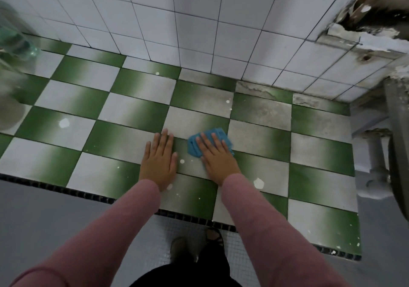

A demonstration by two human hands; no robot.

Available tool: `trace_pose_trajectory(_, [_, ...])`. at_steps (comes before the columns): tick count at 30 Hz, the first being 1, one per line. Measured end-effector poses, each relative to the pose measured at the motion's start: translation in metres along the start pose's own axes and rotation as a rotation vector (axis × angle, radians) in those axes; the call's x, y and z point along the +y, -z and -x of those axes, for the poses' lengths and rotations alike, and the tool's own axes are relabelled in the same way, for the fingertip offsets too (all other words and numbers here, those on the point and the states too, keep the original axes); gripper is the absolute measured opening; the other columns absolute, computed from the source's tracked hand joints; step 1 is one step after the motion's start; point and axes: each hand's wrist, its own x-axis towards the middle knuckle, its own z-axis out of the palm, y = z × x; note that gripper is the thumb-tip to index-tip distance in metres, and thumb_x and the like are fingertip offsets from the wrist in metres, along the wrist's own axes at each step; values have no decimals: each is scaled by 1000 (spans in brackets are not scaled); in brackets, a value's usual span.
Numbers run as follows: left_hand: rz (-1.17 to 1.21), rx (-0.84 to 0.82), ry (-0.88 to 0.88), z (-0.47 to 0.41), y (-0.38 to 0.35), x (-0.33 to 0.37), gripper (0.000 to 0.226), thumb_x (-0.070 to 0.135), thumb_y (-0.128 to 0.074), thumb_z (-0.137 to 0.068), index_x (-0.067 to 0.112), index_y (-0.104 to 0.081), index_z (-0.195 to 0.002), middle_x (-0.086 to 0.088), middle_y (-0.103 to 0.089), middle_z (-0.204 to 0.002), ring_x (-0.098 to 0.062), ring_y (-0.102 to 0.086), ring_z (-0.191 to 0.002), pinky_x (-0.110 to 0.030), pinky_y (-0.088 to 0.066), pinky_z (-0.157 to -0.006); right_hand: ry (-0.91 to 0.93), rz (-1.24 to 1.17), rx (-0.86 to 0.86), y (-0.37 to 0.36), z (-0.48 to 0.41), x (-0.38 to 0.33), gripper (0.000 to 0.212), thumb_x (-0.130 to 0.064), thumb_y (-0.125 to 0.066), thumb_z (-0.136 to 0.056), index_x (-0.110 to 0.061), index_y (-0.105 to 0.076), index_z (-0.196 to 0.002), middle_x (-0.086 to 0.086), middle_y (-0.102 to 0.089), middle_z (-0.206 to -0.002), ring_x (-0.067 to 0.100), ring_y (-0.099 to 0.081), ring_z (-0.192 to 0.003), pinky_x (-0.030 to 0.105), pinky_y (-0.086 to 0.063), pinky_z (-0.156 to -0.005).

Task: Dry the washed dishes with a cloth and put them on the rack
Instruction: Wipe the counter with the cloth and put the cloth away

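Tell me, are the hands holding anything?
Nothing is gripped. The right hand lies flat on top of the blue cloth, fingers straight, and the left hand lies flat on the tiled counter.

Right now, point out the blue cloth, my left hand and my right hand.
blue cloth (193,147), head view, bare left edge.
left hand (159,161), head view, back of hand.
right hand (218,157), head view, back of hand.
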Motion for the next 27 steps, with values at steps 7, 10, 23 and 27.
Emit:
trace_pose_trajectory(7, [-34,-25,-68,-10,2,17,70,48,12,-88,19,14,-151,-1,22,-160,-21,22,-147,-35,16,-118,-642,-162,150,15,57,108,58,-31,-21,-108,-26,20,-150,-3,17,-164,23,20,-149,43,6,-122])
trace_pose_trajectory(10, [-37,-30,-89,-12,0,25,68,47,11,-89,19,15,-151,-1,23,-159,-20,23,-146,-35,16,-118,-875,-246,208,13,65,106,59,-27,-24,-108,-18,10,-156,2,9,-166,32,10,-152,51,-3,-122])
trace_pose_trajectory(23, [-28,-45,-37,-4,4,4,71,50,12,-85,19,17,-149,2,22,-159,-14,23,-144,-37,14,-118,-298,-221,-28,21,-15,-16,78,-35,-38,-104,-18,17,-156,2,25,-163,28,26,-148,48,12,-122])
trace_pose_trajectory(27, [-61,-42,-35,9,9,-10,71,50,14,-84,21,18,-149,3,28,-155,-15,25,-143,-37,15,-117,-145,-117,-83,5,-11,-46,76,-33,-39,-102,-21,12,-157,-1,24,-163,27,27,-148,49,13,-121])
